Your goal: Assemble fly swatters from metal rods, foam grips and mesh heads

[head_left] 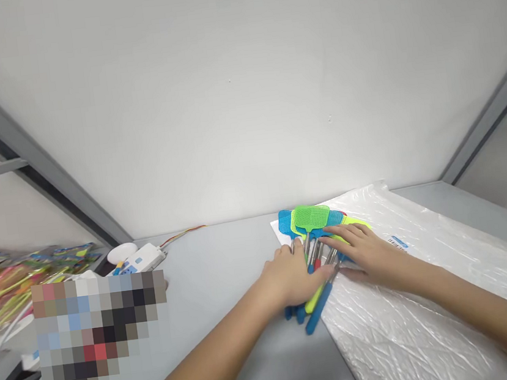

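A bunch of several fly swatters (311, 218) lies on the grey table (217, 268), with blue, green and yellow mesh heads at the far end and blue and yellow-green handles toward me. My left hand (292, 278) rests on the metal shafts from the left, fingers curled over them. My right hand (363, 249) lies on the shafts from the right, fingers stretched out flat and pressing down. The swatters sit at the left edge of a stack of clear plastic bags (414, 293).
At the left edge of the table lie packaged colourful swatters (10, 278). A white power strip (139, 260) with a red-yellow cable and a white round object (121, 252) sit behind a blurred patch. A white wall stands behind the table.
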Available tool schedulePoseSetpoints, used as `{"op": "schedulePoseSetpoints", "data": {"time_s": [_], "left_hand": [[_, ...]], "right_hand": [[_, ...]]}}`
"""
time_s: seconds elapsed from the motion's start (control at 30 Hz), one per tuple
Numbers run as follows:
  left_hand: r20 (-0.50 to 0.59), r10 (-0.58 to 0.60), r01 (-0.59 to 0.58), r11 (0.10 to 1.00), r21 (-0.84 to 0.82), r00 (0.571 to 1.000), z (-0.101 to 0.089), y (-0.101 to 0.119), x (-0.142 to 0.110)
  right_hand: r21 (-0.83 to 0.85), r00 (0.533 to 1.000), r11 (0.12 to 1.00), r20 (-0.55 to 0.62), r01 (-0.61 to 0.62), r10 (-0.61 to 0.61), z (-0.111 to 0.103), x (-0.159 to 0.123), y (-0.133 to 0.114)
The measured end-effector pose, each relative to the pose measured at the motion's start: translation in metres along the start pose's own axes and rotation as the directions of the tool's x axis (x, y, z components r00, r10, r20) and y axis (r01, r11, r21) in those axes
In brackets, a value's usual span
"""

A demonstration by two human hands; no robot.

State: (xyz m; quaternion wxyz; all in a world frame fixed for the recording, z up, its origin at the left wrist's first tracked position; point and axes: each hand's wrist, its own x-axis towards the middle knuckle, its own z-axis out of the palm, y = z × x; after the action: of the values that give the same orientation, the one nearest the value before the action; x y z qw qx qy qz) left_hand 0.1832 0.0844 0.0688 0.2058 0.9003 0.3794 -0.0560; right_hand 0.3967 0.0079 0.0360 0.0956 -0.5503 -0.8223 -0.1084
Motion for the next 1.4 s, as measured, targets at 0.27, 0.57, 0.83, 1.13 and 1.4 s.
{"op": "schedulePoseSetpoints", "data": {"time_s": [0.27,0.57,0.83,1.13,1.4], "left_hand": [[-0.024,-0.144,0.146,0.976,0.159,0.989,0.007,0.03,0.025],[-0.031,-0.205,0.207,0.964,0.166,0.978,0.016,0.04,0.037],[-0.077,-0.101,0.111,0.985,0.135,0.992,0.011,-0.013,0.0],[-0.149,-0.158,0.179,0.973,0.143,0.976,-0.012,-0.119,-0.069],[-0.17,-0.044,0.07,0.986,0.151,0.984,-0.011,-0.156,-0.078]], "right_hand": [[0.103,0.975,0.992,-0.202,-0.075,0.095,0.028,-0.008,0.004],[0.202,0.976,0.975,-0.176,-0.092,0.129,0.038,-0.015,0.004],[0.235,0.992,0.971,-0.098,-0.05,0.075,0.037,-0.02,0.0],[0.087,0.974,0.974,0.105,-0.208,0.199,0.041,-0.029,0.004],[-0.032,0.879,0.894,0.167,-0.447,0.446,0.045,-0.059,0.018]]}}
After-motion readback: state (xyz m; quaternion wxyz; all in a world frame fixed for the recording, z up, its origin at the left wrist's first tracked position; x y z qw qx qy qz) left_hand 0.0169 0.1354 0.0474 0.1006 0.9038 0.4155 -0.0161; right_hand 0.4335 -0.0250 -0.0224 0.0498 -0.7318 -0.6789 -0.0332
